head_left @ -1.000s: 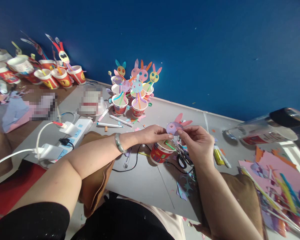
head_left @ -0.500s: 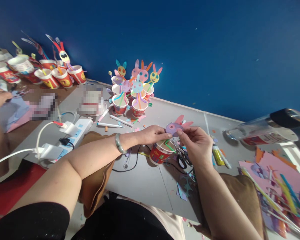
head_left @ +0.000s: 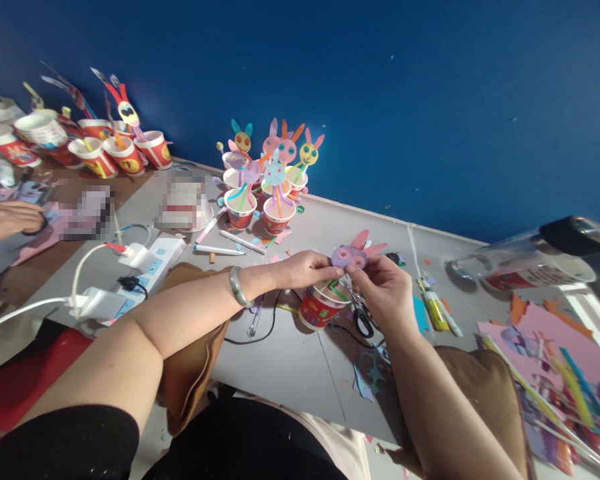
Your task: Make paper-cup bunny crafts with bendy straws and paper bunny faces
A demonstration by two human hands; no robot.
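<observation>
A purple paper rabbit head [head_left: 342, 256] with pink ears and two round eyes is held over a red-and-white paper cup [head_left: 316, 311]. My left hand [head_left: 306, 268] is closed on its left edge, thumb in front. Fingers of my right hand [head_left: 387, 288] pinch its lower right edge, close to the right eye. Bent green strips [head_left: 338, 291] rise from the cup just under the head. Black-handled scissors [head_left: 363, 323] lie beside the cup, below my right hand.
Finished rabbit cups [head_left: 279, 215] stand in a group by the wall. Pens [head_left: 221, 250] and a power strip [head_left: 153, 260] lie leftward. Right are a glue tube [head_left: 436, 312], a clear bottle [head_left: 523, 260] and pink paper [head_left: 555, 333]. Another person's hand [head_left: 7, 221] is at far left.
My right hand has shifted slightly left and down along the rabbit head, uncovering its right eye. My left hand stays put. The other person's hand at far left has moved.
</observation>
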